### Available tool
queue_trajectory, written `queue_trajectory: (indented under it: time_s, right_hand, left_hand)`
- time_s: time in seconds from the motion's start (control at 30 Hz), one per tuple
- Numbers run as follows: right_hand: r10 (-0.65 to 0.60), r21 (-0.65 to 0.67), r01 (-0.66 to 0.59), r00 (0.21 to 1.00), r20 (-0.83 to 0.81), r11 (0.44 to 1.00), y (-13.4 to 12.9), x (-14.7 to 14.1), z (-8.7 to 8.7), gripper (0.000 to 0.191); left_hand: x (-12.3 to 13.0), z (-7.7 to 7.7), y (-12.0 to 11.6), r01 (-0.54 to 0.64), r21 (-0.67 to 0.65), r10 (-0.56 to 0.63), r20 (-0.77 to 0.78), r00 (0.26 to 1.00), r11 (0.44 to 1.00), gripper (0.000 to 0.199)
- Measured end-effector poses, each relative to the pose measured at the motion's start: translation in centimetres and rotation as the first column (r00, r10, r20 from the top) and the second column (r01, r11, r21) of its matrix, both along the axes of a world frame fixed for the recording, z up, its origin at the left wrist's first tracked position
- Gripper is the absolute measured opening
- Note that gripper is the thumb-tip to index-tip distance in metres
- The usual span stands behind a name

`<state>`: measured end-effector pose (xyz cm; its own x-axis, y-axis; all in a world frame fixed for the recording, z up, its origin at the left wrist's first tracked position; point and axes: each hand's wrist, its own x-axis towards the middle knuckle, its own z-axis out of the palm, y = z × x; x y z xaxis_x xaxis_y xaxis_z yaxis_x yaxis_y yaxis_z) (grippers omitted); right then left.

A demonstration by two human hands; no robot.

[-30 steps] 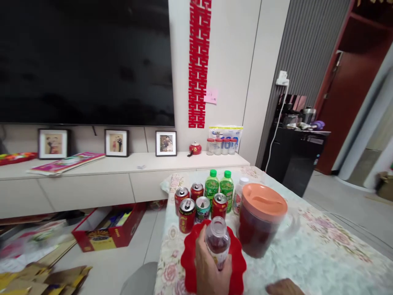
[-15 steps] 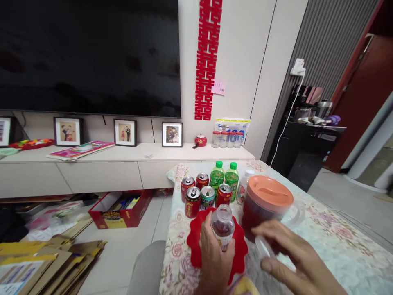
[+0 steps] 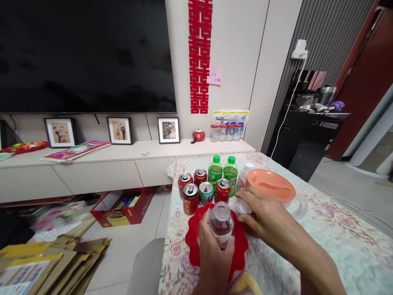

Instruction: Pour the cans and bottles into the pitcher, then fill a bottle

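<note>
My left hand point(image 3: 213, 254) is wrapped round a clear plastic bottle point(image 3: 221, 224) with a partial label and an uncapped mouth. It holds the bottle upright over a red scalloped tray point(image 3: 193, 239). Between the fingers of my right hand point(image 3: 264, 209) is a white bottle cap point(image 3: 244, 206), just right of the bottle's mouth and apart from it. Behind my right hand stands a pitcher with an orange lid point(image 3: 272, 184), its body mostly hidden. Several opened drink cans point(image 3: 190, 199) stand beyond the tray. Two green-capped bottles point(image 3: 231, 174) and a white-capped bottle point(image 3: 244, 177) are behind them.
A floral cloth covers the table point(image 3: 325, 213). A yellow cloth point(image 3: 245, 283) lies at its near edge. Past it runs a white cabinet point(image 3: 129, 153) with picture frames and red-lidded jars point(image 3: 222, 133). On the floor are a red box point(image 3: 123, 211) and flattened cardboard point(image 3: 64, 266).
My right hand has moved left and upward with the cap, nearer the bottle's mouth and across the front of the pitcher. My left hand still holds the bottle. The view has shifted slightly.
</note>
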<state>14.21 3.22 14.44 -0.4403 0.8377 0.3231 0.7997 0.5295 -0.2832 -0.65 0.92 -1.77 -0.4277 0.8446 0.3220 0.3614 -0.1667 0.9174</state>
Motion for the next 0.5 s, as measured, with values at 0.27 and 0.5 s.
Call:
queue_trajectory:
  time_s: [0.27, 0.5]
  right_hand:
    - [0.091, -0.058, -0.094, 0.995, -0.043, 0.994, 0.5, -1.6, 0.5, 0.038]
    - [0.129, -0.075, -0.138, 0.986, -0.109, 0.988, 0.3, -2.3, 0.8, 0.036]
  left_hand:
    - [0.0, 0.1, -0.1, -0.018, 0.041, 0.019, -0.027, 0.999, 0.999, 0.079]
    - [0.0, 0.0, -0.1, -0.026, 0.038, 0.027, -0.031, 0.999, 0.999, 0.077]
